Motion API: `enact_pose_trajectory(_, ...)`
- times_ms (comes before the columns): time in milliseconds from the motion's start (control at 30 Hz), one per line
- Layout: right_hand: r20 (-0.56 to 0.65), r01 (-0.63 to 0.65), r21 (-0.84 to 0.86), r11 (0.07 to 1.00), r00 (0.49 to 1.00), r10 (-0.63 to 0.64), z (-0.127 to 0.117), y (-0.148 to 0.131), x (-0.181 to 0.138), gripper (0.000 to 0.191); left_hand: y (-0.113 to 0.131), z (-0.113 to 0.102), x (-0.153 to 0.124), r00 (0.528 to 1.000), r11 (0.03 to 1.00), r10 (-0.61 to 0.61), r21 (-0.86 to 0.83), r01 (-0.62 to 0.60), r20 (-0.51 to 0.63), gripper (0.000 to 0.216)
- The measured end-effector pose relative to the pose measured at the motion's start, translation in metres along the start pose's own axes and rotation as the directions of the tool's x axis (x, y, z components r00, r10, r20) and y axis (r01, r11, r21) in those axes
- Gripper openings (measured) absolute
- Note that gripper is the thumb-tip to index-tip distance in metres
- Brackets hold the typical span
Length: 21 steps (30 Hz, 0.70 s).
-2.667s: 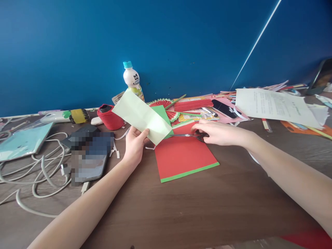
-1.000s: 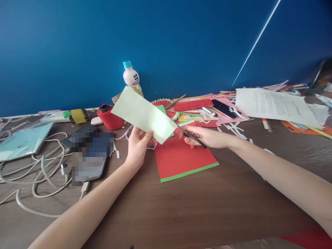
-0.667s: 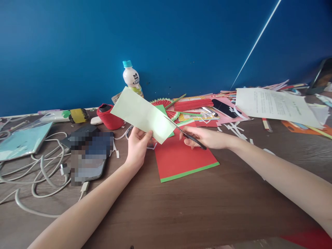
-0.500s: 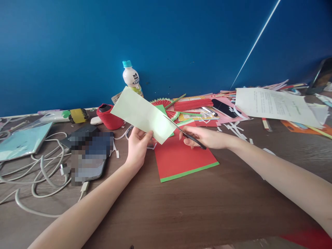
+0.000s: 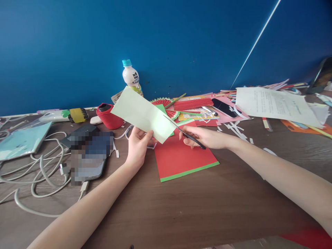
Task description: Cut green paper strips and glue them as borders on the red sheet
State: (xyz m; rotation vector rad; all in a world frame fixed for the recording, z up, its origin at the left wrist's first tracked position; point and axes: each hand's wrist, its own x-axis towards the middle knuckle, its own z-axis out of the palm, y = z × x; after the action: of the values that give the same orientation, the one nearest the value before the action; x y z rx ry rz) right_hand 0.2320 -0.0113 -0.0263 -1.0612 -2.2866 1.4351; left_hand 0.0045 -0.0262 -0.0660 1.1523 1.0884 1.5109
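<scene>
Between thumb and fingers, my left hand [image 5: 138, 143] pinches the lower edge of a pale green sheet of paper [image 5: 138, 114], tilted above the table. My right hand [image 5: 198, 136] is wrapped round a pair of dark-handled scissors [image 5: 191, 138]. Their blades reach to the right end of the pale sheet; whether they have cut into it I cannot tell. Under both hands lies a red sheet of paper [image 5: 184, 162] with a green strip along its near edge. Part of a brighter green paper [image 5: 161, 108] shows behind the pale sheet.
A white bottle [image 5: 131, 76] with a blue cap stands at the wall. Red pleated paper fans [image 5: 162, 101] and paper scraps [image 5: 234, 129] lie behind. Left are a phone [image 5: 94, 157], white cables [image 5: 41, 173] and a red roll-shaped thing [image 5: 110, 117]. A printed sheet [image 5: 275, 105] is at right.
Almost nothing differs. Both hands, the pale green paper and the scissors keep nearly the same positions.
</scene>
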Motion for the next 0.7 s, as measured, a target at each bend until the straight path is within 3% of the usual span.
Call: enact_pose_trajectory(700, -0.017, 0.013, 0.142, 0.99, 1.0, -0.011, 0.0, 0.012, 0.004, 0.029, -0.001, -0.001, 0.0, 1.0, 1.0, -0.012, 0.003, 0.012, -0.003, 0.038)
